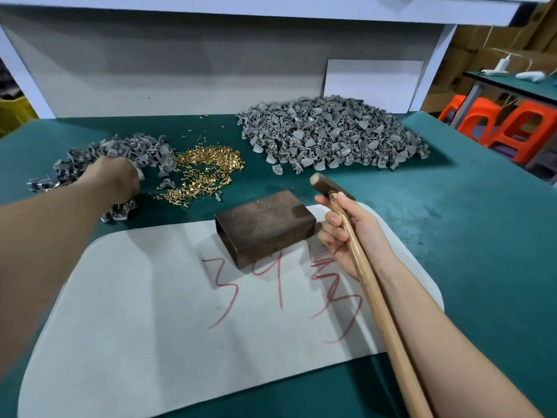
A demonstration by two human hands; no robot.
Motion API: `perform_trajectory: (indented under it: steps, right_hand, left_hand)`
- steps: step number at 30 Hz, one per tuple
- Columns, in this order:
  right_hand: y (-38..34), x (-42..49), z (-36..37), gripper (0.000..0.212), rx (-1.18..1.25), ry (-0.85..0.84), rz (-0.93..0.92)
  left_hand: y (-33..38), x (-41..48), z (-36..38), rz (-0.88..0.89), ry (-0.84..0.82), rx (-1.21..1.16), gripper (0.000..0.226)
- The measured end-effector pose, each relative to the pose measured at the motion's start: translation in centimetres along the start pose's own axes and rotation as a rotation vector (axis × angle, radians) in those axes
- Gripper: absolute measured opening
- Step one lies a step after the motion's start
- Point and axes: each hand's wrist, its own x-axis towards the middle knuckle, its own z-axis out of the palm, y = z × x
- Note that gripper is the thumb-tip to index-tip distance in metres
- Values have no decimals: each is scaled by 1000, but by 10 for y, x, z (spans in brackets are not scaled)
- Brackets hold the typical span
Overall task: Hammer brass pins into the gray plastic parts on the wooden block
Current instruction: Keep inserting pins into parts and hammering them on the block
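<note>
Gray plastic parts (331, 134); gold pins (208, 170); rusty-brown block (262, 218); tan-handled hammer (373, 292); teal table (452, 221); red-scrawled white mat (144, 312)

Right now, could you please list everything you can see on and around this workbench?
wooden block: one, brown, far edge of the mat
hammer: one, wooden handle, right of the block
brass pins: one loose pile, gold, behind the block
smaller parts pile: one, gray, far left
larger parts pile: one, gray, far right
mat: one, white with red writing, near side
table: one, green
stools: several, orange, right background
left hand: on the smaller parts pile, fingers hidden
right hand: grips the hammer handle
</note>
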Motion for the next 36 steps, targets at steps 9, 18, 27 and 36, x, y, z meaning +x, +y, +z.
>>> perform_trajectory:
  steps: [9, 18, 27, 36]
  right_hand:
    - [0, 0, 1, 27, -19, 1, 8]
    - [-2, -1, 3, 17, -243, 162, -40]
    - [-2, -6, -5, 35, -1432, 712, -405]
    - [-6, -6, -5, 36, -1388, 731, -693]
  left_hand:
    - [8, -13, 6, 91, 75, 81, 18]
    - [25, -39, 4, 165, 27, -200, 22]
    - [25, -59, 10, 232, -142, -210, 35]
    - [38, -64, 17, 84, 4, -470, 6]
